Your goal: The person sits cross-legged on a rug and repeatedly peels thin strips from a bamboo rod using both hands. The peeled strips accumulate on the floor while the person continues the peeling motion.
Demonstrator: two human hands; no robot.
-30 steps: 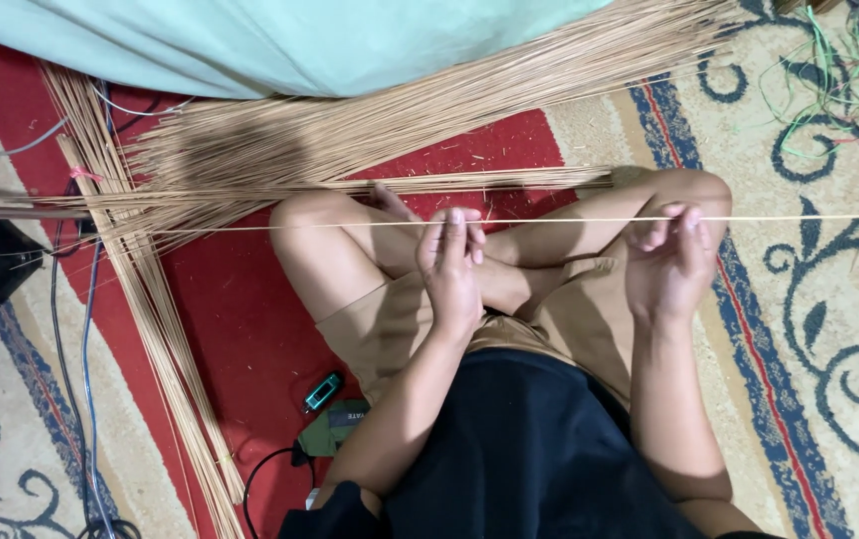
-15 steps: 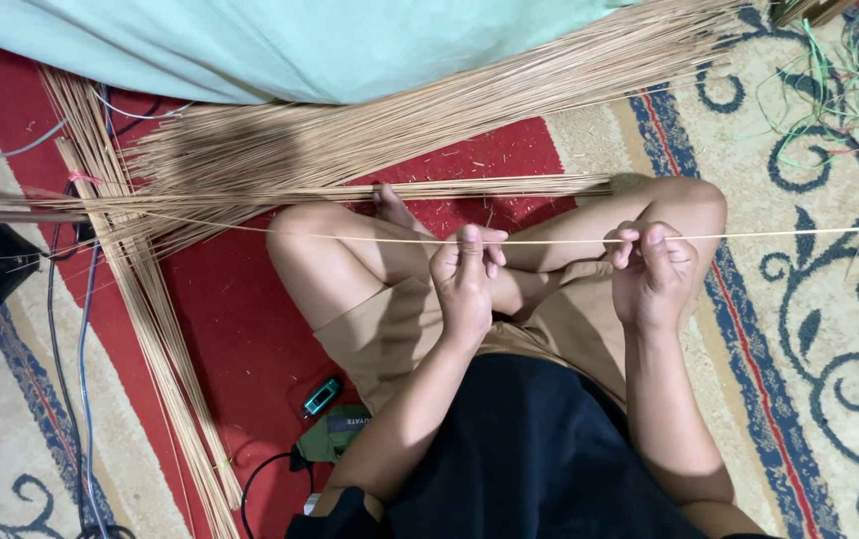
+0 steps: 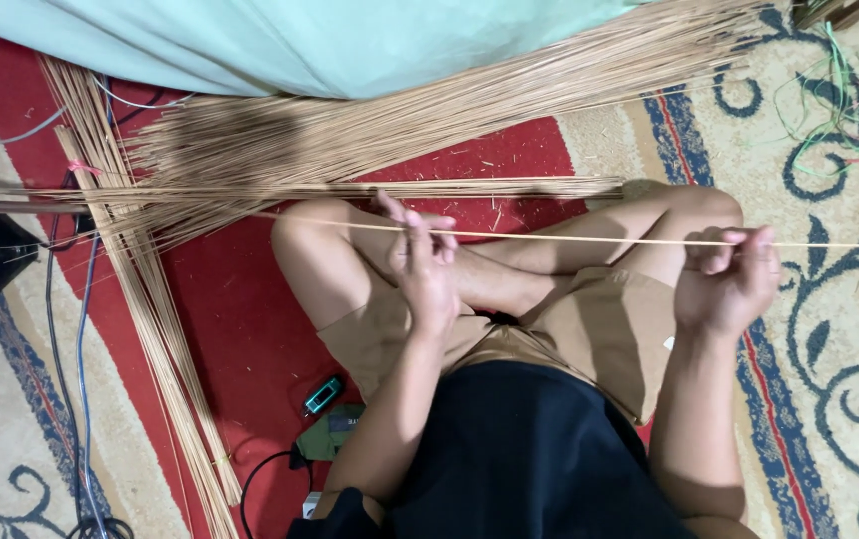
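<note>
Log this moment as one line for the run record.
left hand: pinching thin stick | right hand: pinching same stick | stick: level above crossed legs | stick bundles: on red carpet

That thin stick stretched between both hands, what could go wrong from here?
The thin stick is long and slender, pinched only by the left hand and right hand; bent too far, it might snap. Its left end runs into the loose stick pile and could snag. The cables beside the knee may tangle.

Bare red carpet (image 3: 240, 319) lies open left of the crossed legs; bundled tan palm sticks (image 3: 370, 140) and grey cables (image 3: 65, 379) hem it in.
</note>
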